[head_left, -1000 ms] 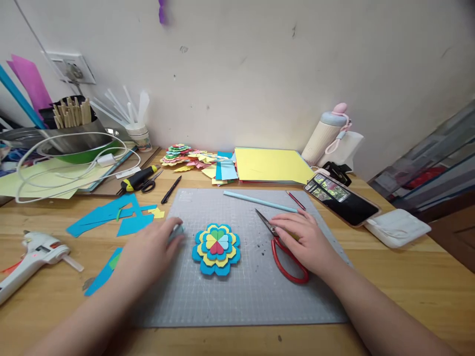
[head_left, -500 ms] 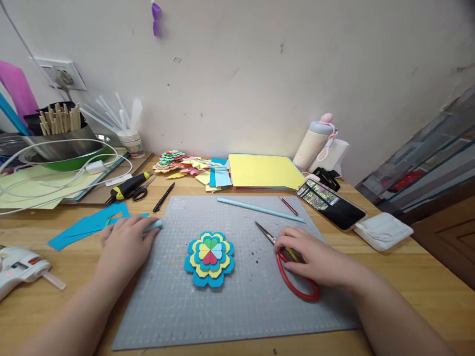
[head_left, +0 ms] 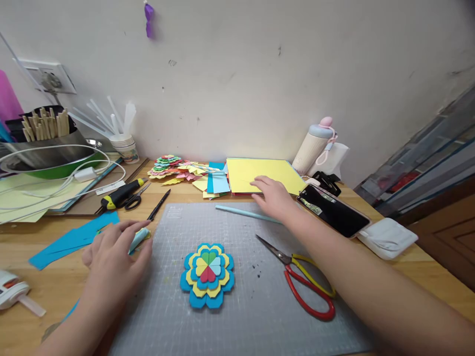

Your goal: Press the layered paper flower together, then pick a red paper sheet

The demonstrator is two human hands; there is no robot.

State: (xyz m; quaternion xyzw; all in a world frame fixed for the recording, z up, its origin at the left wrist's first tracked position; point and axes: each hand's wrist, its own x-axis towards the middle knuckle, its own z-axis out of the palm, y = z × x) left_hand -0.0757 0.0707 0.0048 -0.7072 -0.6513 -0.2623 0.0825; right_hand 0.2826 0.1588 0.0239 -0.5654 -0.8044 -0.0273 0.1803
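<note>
Your left hand [head_left: 111,257] rests at the left edge of the grey cutting mat [head_left: 252,316], fingers curled loosely around a small pale blue piece [head_left: 138,238] that pokes out beside a scrap of yellow; the grip looks light, and how firmly it is pinched cannot be told. Your right hand [head_left: 272,195] reaches far across the mat to the yellow paper stack [head_left: 260,173] at the back of the bench [head_left: 415,267], fingers spread flat and released on its near edge, holding nothing. Just in front of that hand lies a pale blue paper stick [head_left: 237,212]. The layered paper flower [head_left: 208,274] sits in the middle of the mat, blue outside, yellow within, with a heart-petal centre, clear of both hands. The red and yellow scissors [head_left: 304,282] lie to its right on the mat, blades partly open, untouched. A phone [head_left: 330,212] lies just right of your right hand, beside a white pad [head_left: 388,237]. Blue paper offcuts [head_left: 70,240] lie left of your left hand, and a glue gun [head_left: 13,294] shows at the left edge
</note>
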